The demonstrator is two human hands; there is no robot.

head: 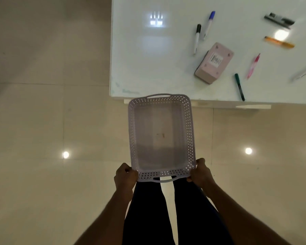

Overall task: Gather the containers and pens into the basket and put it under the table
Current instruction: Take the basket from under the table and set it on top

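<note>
I hold an empty pale lilac perforated basket (132,131) above the floor, its far handle just at the table's near edge. My left hand (125,176) grips its near left corner and my right hand (200,173) grips its near right corner. On the white table (148,68) lies a pink container (214,62) on its side. Around it are several pens: a black-capped marker (196,38), a blue-capped marker (208,24), a green marker (239,86), a pink pen (253,65), an orange pen (279,42), a black pen (279,20) and a purple pen (305,72) at the right edge.
The table's near left corner (111,95) is just left of the basket. Glossy beige floor tiles (42,129) spread to the left and below. My legs in dark trousers (166,218) stand under the basket.
</note>
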